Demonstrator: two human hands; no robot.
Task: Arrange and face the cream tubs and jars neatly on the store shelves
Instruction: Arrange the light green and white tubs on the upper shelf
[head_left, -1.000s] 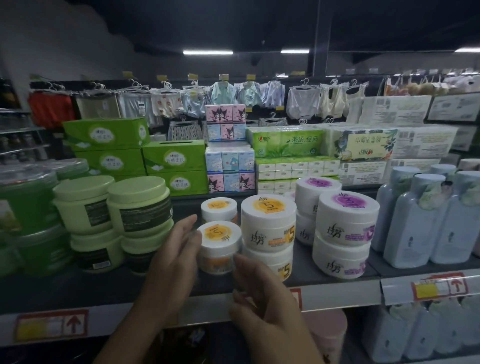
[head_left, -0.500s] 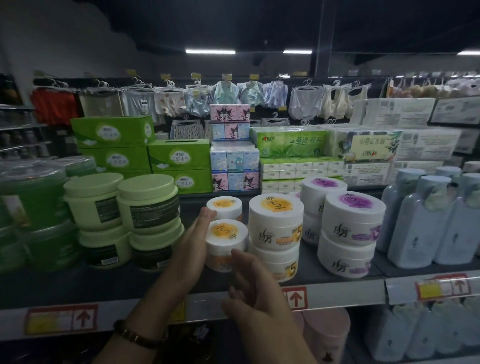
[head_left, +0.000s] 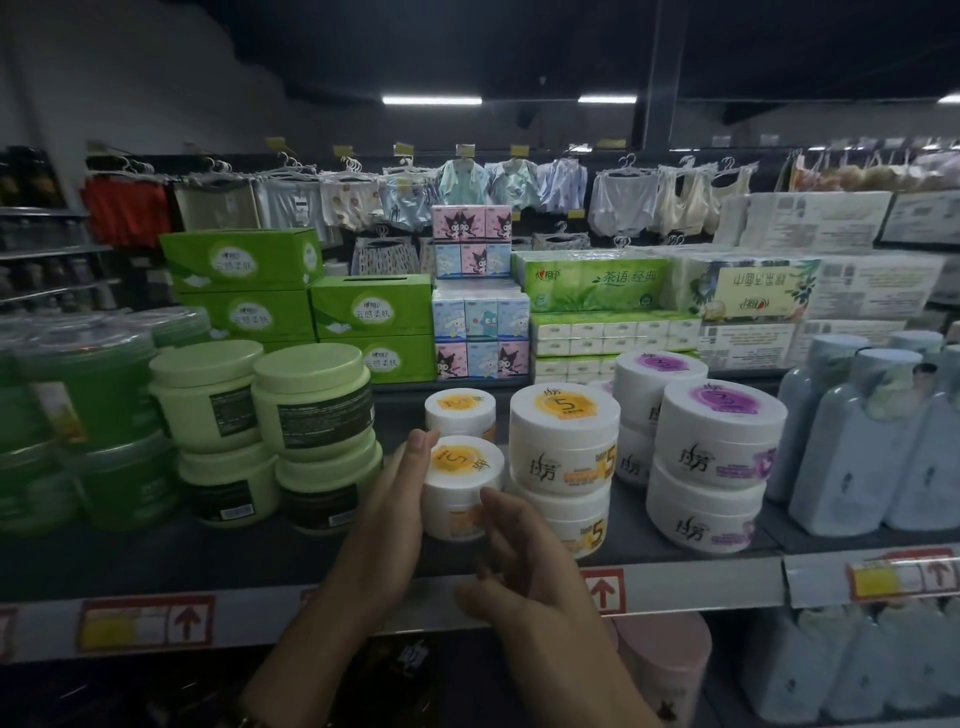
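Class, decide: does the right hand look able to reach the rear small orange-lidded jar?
Probably, from above only: the front small jar stands between the right hand and the rear small jar, stacked orange tubs crowd its right, but its lid is uncovered.

Left hand (head_left: 387, 525) is lying with straight fingers against the left side of the small orange-lidded jar (head_left: 464, 486). Right hand (head_left: 524, 566), fingers loosely spread, is touching the jar's front with one fingertip. Jar is sitting upright on the shelf (head_left: 156, 561), just beside the stacked orange-label tubs (head_left: 563, 457). Green tubs (head_left: 311, 415) are standing to its left.
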